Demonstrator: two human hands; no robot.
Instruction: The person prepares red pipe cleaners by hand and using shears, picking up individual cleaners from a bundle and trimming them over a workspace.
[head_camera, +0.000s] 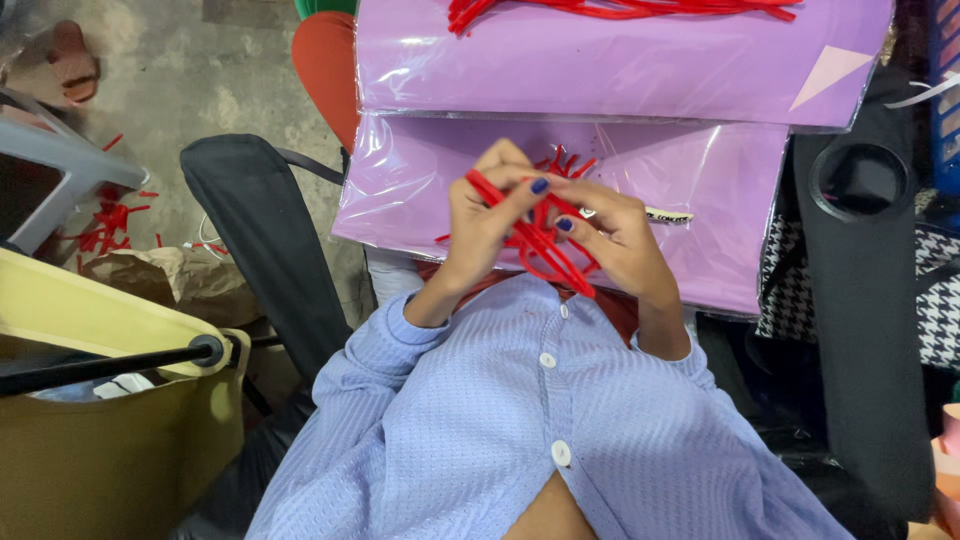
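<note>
Both hands meet at centre, over the near purple sheet pack. Left hand and right hand are curled shut, pinching one bundle of red strips between them; bundle runs from left thumb down-right under right fingers. Strip count in bundle: can't tell, they overlap. Two purple packs stacked, far one carrying more red strips. Loose red scraps on the floor, far left.
</note>
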